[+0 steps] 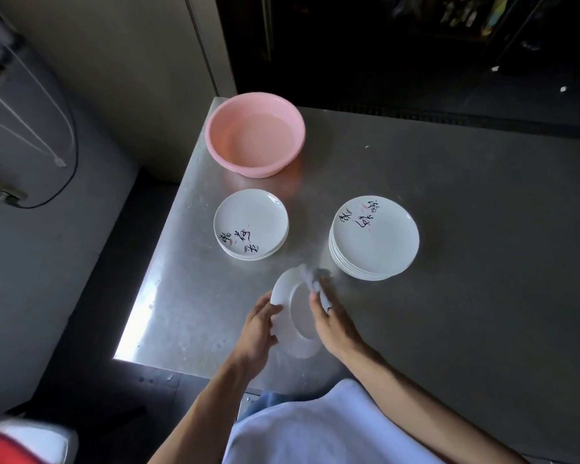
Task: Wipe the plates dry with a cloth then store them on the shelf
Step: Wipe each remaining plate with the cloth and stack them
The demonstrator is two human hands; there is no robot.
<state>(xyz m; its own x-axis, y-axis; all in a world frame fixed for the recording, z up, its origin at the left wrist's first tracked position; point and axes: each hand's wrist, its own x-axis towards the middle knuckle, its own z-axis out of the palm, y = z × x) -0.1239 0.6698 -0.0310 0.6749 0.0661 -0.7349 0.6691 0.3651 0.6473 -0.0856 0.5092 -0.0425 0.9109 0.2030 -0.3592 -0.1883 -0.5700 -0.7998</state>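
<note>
**Dim room, one bright strip of steel**

Light comes from the left of the frame and glares off the left edge of the table (pixel 168 296), whitest at its lower left corner; towards the right the steel goes dull grey. The upper right of the frame is almost black, with detail lost. The basin (pixel 255 135) throws a soft pink sheen on the metal below it. The left stack (pixel 251 222) and right stack (pixel 375 236) are sharp, their writing crisp. The cloth (pixel 315 279) and the fingertips of the right hand (pixel 332 323) smear with motion blur against the plate (pixel 298 329). Wide-angle bending tilts the wall (pixel 114 61) lines at upper left. A red and white thing (pixel 14 443) at lower left is out of focus.
</note>
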